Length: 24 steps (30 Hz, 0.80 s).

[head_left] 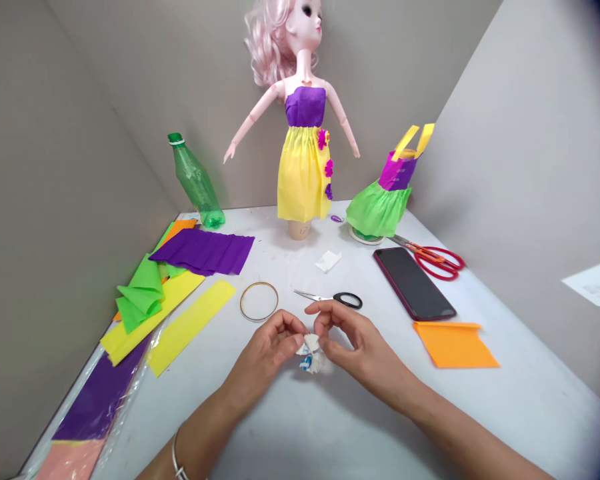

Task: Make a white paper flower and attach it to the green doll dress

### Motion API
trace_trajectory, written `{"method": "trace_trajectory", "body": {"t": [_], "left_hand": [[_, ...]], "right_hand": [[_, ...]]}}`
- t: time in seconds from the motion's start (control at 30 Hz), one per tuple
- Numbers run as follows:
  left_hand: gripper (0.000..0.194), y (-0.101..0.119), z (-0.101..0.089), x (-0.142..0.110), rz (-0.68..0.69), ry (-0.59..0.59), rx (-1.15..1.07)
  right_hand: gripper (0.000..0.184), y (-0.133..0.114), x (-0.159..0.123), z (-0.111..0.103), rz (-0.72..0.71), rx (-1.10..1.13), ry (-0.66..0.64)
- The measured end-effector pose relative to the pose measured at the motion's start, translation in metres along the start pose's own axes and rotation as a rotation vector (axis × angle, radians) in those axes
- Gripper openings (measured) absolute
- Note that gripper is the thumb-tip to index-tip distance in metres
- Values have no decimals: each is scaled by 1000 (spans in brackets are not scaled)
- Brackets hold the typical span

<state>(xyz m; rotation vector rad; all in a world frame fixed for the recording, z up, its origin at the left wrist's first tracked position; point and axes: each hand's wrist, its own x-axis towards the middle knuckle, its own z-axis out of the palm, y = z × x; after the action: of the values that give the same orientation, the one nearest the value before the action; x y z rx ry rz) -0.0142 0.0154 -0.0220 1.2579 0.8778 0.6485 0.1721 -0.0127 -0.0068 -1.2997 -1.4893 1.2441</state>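
Head view, crumpled white paper scrap, between left hand and right hand, fingers clamped on it

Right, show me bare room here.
Tabletop shows right of your right hand, below the orange paper, and between the black-handled scissors and phone. Crowded: the left edge, under crepe paper, and the crumpled white paper between that hand and your left hand.

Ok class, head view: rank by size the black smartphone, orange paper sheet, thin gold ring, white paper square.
Black smartphone and orange paper sheet: too close to rank. Then thin gold ring, then white paper square.
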Motion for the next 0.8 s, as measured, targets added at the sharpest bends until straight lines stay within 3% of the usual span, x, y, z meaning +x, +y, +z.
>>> {"method": "trace_trajectory", "body": {"t": [0.27,0.5,0.63,0.73,0.8], "left_hand": [[22,-1,-1,2,8,-65,6],[26,-7,-4,4,-11,-137,-61],[23,-6,-6,3,-21,-136,21],[16,-1,-10,4,1,-67,184],[9,3,-16,5,50,73,344]], "right_hand": [[41,5,-3,6,-17,-65,-64],[41,4,-2,5,-7,-35,-62],[42,6,0,4,11,2,-72],[43,11,1,6,31,-8,-86],[45,16,0,9,47,-25,-115]]}}
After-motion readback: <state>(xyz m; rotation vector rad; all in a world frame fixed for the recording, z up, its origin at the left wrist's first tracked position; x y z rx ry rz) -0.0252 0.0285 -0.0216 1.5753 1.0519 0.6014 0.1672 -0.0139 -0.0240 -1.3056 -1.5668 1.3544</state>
